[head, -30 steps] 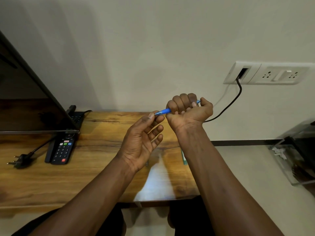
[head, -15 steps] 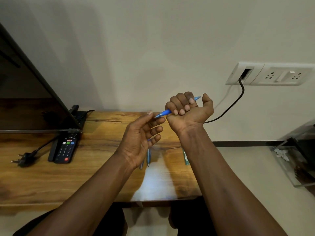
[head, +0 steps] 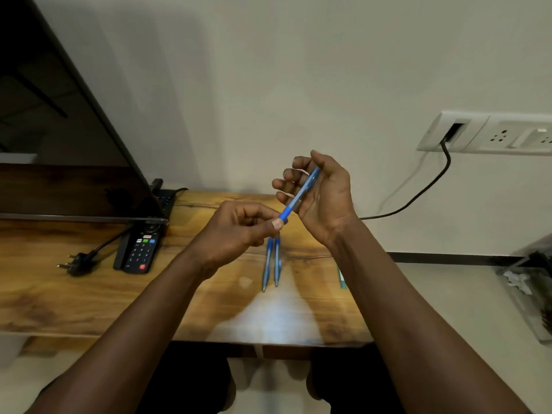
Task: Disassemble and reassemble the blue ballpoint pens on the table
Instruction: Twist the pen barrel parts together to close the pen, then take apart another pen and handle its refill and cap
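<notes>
A blue ballpoint pen (head: pixel 299 195) is held slanted above the wooden table (head: pixel 89 294), its tip end low and left. My left hand (head: pixel 239 231) pinches the pen's lower, darker blue grip end between thumb and fingers. My right hand (head: pixel 321 195) has its palm turned toward me and its fingers loosely apart, with the pen's upper end resting across the palm. Two more blue pens (head: pixel 271 264) lie side by side on the table just below my hands, pointing toward me.
A TV screen (head: pixel 59 130) fills the left, with a black remote (head: pixel 140 249) and a loose black plug (head: pixel 79 262) beneath it. A wall socket panel (head: pixel 490 134) with a black cable is at right. A thin green item (head: pixel 341 277) lies beside my right forearm.
My right hand has opened from a fist around the pen to a loose open palm. My left hand has closed on the pen's lower end. The two pens on the table are now uncovered.
</notes>
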Demonstrator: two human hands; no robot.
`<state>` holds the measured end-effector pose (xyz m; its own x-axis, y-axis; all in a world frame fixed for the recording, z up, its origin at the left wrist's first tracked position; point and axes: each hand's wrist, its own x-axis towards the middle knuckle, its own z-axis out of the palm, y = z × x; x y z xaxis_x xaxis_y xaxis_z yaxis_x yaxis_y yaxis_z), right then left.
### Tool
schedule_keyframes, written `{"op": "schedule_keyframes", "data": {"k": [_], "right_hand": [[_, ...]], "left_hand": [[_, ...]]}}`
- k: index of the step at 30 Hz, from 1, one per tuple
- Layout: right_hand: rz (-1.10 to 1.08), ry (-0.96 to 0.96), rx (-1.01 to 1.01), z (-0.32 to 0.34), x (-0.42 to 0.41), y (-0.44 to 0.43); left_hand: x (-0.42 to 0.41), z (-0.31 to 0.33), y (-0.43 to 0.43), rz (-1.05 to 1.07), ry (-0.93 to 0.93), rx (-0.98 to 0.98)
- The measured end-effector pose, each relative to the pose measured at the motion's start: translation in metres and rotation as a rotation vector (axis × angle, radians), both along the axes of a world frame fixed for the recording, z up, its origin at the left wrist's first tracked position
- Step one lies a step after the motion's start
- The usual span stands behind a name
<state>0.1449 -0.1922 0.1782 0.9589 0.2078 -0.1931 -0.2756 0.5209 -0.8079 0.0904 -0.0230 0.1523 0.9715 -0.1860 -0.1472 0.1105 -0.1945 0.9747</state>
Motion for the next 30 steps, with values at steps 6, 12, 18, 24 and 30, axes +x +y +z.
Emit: {"op": "schedule_keyframes", "data": {"k": [6, 12, 18, 24, 30], "right_hand": [[0.019, -0.003, -0.336, 0.001, -0.006, 0.015], [0.123, -0.027, -0.918, -0.02, -0.01, 0.009], [0.508, -0.124, -1.401, -0.052, -0.02, -0.001], [0.613, -0.213, -1.518, -0.073, -0.021, 0.003], [0.693, -0.278, -1.584, -0.089, -0.027, -0.003]], "left_hand": [[-0.015, -0.009, 0.026, 0.191, 0.021, 0.062], [-0.027, -0.029, 0.054, 0.316, 0.028, 0.255], [-0.03, -0.056, 0.066, 0.321, 0.02, 0.624], [-0.023, -0.073, 0.075, 0.406, 0.041, 0.807], [-0.021, -0.085, 0.088, 0.442, 0.061, 0.953]]}}
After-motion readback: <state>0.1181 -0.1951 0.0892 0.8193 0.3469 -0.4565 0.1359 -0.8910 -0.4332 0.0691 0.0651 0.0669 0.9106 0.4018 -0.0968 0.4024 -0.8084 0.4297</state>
